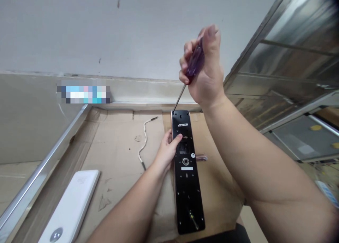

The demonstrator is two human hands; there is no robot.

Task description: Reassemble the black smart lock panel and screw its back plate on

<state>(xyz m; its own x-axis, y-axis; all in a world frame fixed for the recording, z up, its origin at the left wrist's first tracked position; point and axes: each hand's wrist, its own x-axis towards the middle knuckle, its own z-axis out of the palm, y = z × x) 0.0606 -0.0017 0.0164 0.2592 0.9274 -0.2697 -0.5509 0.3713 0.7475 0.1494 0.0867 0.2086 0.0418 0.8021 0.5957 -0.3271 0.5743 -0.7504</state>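
Note:
My right hand is wrapped around the purple see-through handle of a screwdriver, raised above the far end of the work. The thin shaft slants down, and its tip meets the upper left corner of a long black door lock panel. Holes, screws, small white labels and a round fitting with a square centre mark the panel's upward face. Gripping its left edge is my left hand, thumb over the face and fingers partly hidden underneath. From under the right side sticks out a shiny brownish bar, perhaps the handle.
Cardboard covers the work surface, bordered by a metal rail at left. A whitish cable lies left of the panel. A white oblong casing rests at lower left. Metal panels stand at right.

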